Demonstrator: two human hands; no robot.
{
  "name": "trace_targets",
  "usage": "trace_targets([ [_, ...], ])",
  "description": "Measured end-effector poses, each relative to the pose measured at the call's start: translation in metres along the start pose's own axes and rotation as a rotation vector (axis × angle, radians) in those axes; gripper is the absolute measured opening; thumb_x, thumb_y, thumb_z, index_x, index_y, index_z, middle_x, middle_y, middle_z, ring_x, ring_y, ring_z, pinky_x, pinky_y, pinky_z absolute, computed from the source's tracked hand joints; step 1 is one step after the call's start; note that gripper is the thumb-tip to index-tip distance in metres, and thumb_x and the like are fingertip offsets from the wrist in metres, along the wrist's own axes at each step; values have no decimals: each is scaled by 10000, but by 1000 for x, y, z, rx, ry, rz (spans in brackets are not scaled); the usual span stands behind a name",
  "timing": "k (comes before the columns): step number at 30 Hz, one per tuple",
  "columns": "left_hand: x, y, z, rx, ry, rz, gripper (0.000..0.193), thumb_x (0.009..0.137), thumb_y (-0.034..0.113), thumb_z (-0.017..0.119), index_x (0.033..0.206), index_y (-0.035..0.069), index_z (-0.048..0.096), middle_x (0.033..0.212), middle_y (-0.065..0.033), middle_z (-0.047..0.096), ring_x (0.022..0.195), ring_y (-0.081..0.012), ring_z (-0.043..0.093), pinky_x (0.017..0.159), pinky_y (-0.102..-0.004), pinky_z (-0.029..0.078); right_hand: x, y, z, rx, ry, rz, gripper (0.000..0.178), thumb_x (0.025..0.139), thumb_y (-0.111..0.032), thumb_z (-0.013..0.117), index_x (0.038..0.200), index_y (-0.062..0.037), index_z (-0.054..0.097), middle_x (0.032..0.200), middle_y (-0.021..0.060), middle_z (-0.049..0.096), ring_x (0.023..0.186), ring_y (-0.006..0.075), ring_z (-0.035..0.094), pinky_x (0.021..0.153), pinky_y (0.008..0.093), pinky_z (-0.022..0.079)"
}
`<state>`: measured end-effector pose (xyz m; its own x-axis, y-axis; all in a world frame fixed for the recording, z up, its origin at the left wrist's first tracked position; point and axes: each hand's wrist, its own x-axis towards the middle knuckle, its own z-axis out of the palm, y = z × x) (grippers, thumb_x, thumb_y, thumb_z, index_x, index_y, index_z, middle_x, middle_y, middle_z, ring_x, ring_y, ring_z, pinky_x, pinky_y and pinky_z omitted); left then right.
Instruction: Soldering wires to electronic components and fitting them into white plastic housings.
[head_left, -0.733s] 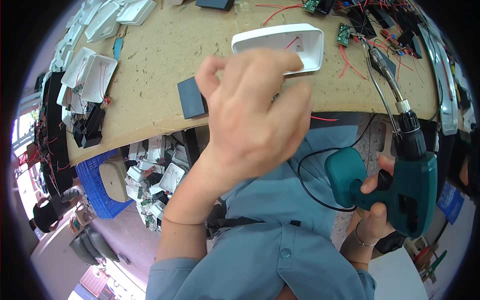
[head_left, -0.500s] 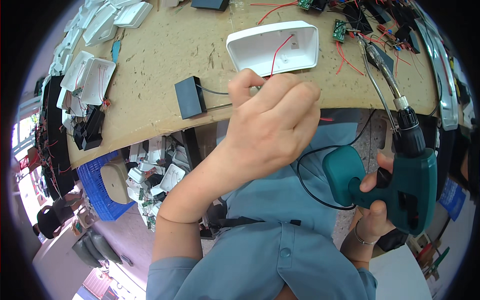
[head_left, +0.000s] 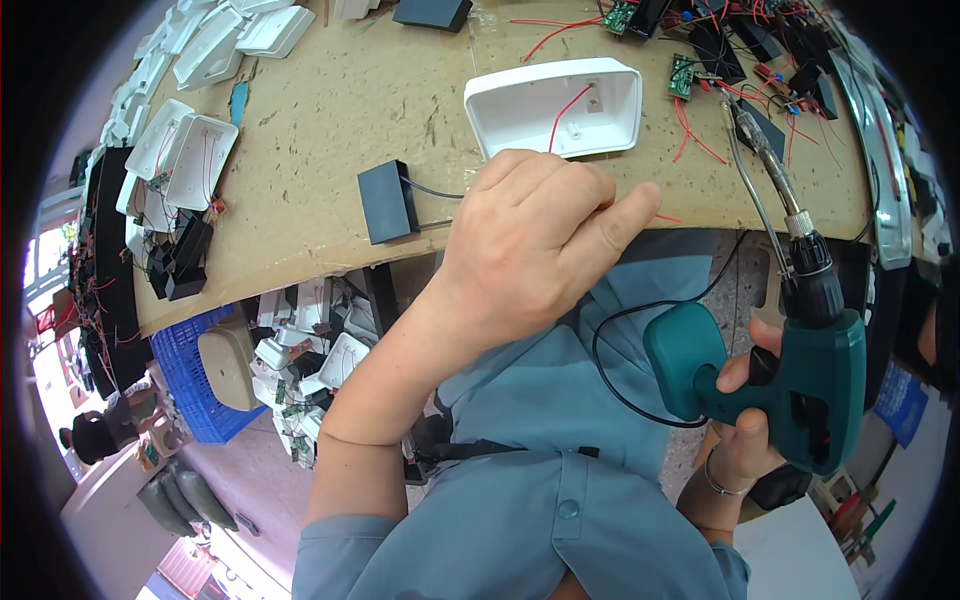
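Observation:
My left hand [head_left: 530, 240] is closed over the table's front edge, knuckles up, with its thumb sticking out to the right. A red wire [head_left: 568, 115] runs into it from an open white plastic housing [head_left: 480, 108] just beyond. Dark leads from a black box [head_left: 385, 203] on the left also run under this hand; the fingertips and wire ends are hidden. My right hand [head_left: 750, 400] grips a green soldering gun [head_left: 825, 390]. Its metal tip and feed tube point up over the table, close to a small green circuit board [head_left: 681, 77].
White housings [head_left: 205, 55] are piled at the far left, and opened housings with wires [head_left: 195, 165] lie nearer. Black boxes and red wires [head_left: 715, 50] crowd the back right. Below the table are a blue crate [head_left: 195, 375] and a heap of white parts [head_left: 300, 370].
My left hand has turned over the wires, and its thumb now extends to the right. The soldering gun stays nearly in place. The whole view has shifted slightly.

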<state>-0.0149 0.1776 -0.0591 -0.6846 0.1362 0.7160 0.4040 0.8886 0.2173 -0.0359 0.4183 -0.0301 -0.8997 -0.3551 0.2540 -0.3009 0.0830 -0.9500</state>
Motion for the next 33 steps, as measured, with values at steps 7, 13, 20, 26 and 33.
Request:
trace_targets([
  [7, -2, -1, 5, 21, 116, -39, 232, 611, 73, 598, 838, 27, 607, 736, -26, 513, 610, -161, 494, 546, -284, 353, -1, 0, 2, 12, 15, 2, 732, 692, -341, 704, 1152, 112, 356, 1000, 238, 527, 607, 133, 542, 447, 178, 415],
  [13, 5, 0, -2, 267, 164, -186, 144, 602, 79, 611, 744, 75, 587, 817, -1, 522, 678, -166, 502, 702, -356, 300, -8, 1, 0, 30, -5, 56, 783, 650, -399, 722, 1142, 101, 373, 1005, 215, 536, 602, 131, 546, 478, 195, 431],
  [20, 20, -2, -10, 371, 159, -292, 124, 585, 76, 645, 695, 48, 597, 935, -77, 533, 867, -218, 484, 744, -355, 299, -12, -3, 12, 32, -39, 139, 690, 621, -405, 740, 1043, 81, 491, 935, 150, 586, 594, 121, 544, 530, 221, 428],
  [26, 24, -9, -19, 313, 113, -311, 66, 585, 58, 611, 630, 35, 568, 971, -86, 525, 882, -246, 471, 753, -389, 289, -12, -6, 16, 0, -121, 204, 649, 651, -379, 728, 1044, 87, 503, 949, 140, 590, 634, 117, 550, 554, 216, 423],
  [33, 28, -12, -18, 385, 124, -266, 67, 577, 41, 599, 616, 13, 554, 955, -100, 520, 866, -255, 465, 738, -377, 296, -13, -1, 17, 2, -230, 191, 626, 675, -342, 719, 1078, 75, 484, 1001, 141, 573, 682, 116, 551, 595, 219, 427],
])
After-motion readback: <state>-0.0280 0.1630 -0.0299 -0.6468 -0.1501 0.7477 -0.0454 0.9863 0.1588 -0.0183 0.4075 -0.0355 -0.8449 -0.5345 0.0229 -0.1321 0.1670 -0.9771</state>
